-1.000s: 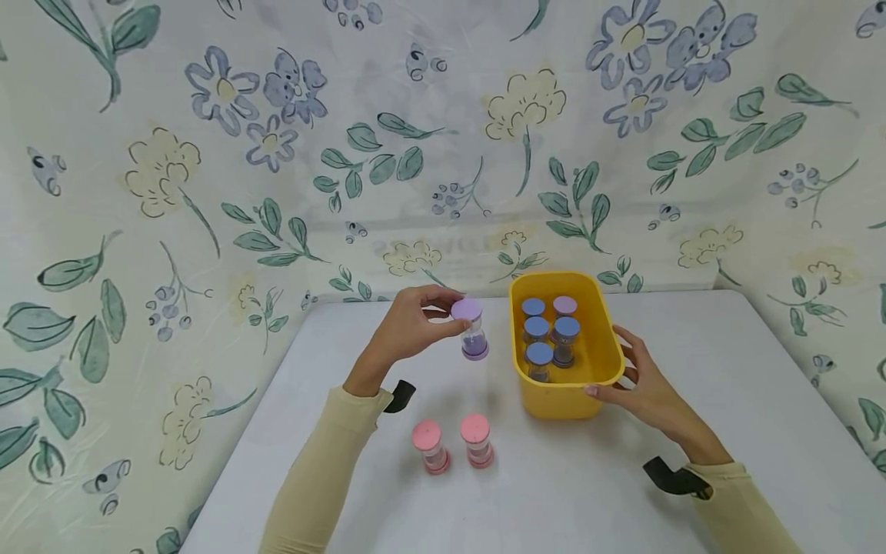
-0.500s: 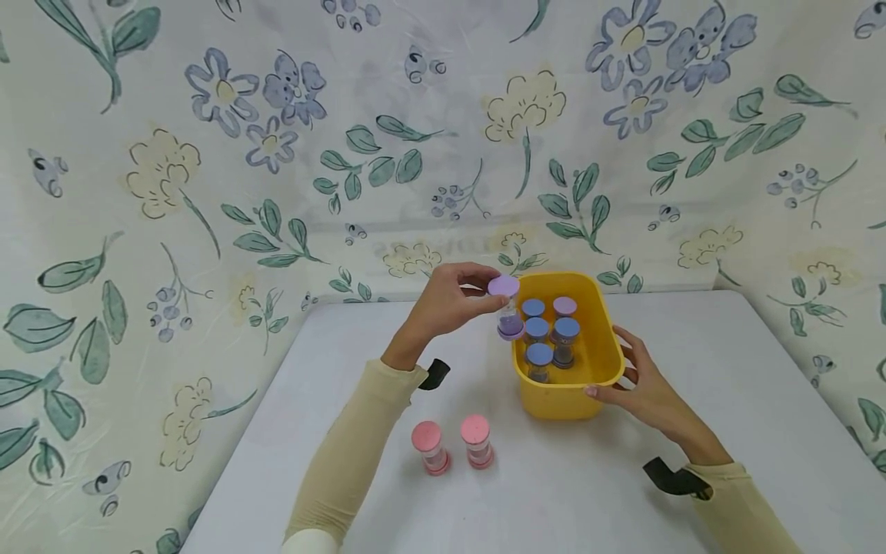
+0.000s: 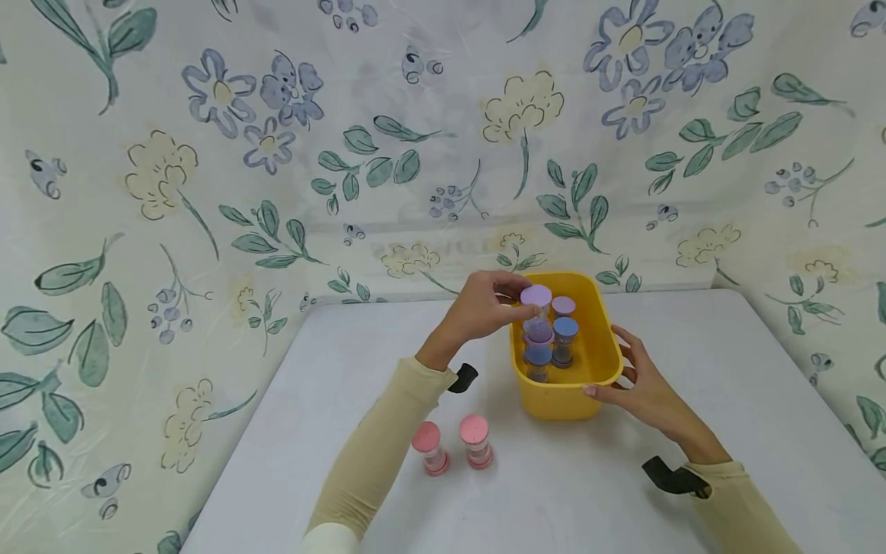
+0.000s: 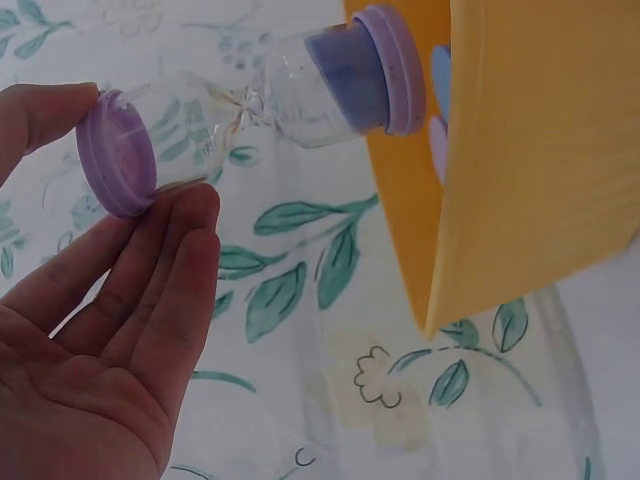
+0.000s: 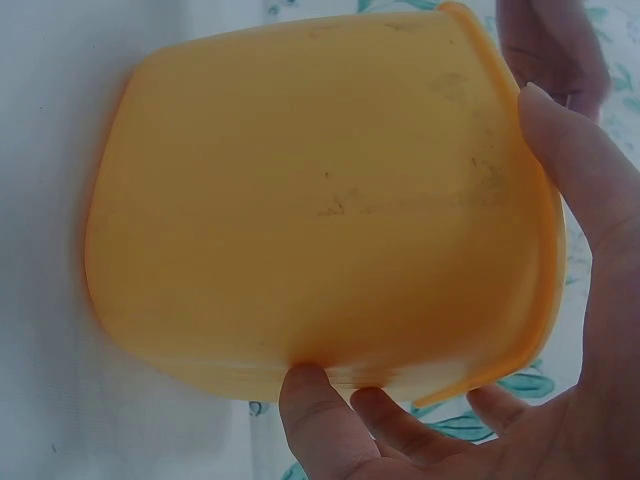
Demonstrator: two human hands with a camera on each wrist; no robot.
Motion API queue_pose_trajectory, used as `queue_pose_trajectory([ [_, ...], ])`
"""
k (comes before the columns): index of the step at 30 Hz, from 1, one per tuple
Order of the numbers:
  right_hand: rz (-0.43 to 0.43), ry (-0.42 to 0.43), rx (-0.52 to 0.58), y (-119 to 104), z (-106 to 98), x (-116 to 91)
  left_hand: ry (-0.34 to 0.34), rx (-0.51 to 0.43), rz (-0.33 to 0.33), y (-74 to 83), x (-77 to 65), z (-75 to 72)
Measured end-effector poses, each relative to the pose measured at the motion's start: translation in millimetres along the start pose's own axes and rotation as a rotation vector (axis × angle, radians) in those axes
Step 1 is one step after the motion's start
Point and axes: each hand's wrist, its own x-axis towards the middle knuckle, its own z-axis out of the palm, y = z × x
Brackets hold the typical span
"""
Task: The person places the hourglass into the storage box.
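My left hand point(image 3: 484, 306) pinches a purple-capped sand timer point(image 4: 250, 110) by its upper cap, holding it over the left part of a yellow bin point(image 3: 562, 402). Purple sand lies in the timer's lower bulb, as the left wrist view shows. Inside the bin stand several blue-capped sand timers point(image 3: 564, 328) and another purple-capped one point(image 3: 564, 306); the held timer partly covers some of them. My right hand point(image 3: 647, 381) grips the bin's near right corner, thumb at the rim and fingers along the outer wall point(image 5: 330, 200).
Two pink-capped sand timers point(image 3: 475, 440) stand upright on the white table point(image 3: 554, 492), in front of the bin and to its left. A floral cloth point(image 3: 429, 154) hangs behind the table.
My left hand has carried the purple-capped sand timer rightward, from beside the bin to above its inside. The right hand and the bin have stayed in place.
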Motion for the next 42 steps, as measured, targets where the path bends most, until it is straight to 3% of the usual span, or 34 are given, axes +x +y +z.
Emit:
queue_pose_trajectory([
  [26,-0.005,-0.01,-0.005,-2.6,0.2,-2.4,-0.105,0.002,0.046,-2.5,8.9,39.7],
  [32,-0.009,-0.013,-0.002,-0.6,0.5,-2.4,-0.145,-0.025,0.008,-5.5,9.3,50.3],
  [42,-0.006,-0.011,-0.003,0.3,1.0,-2.4,-0.173,0.11,-0.021,-7.2,11.5,64.6],
])
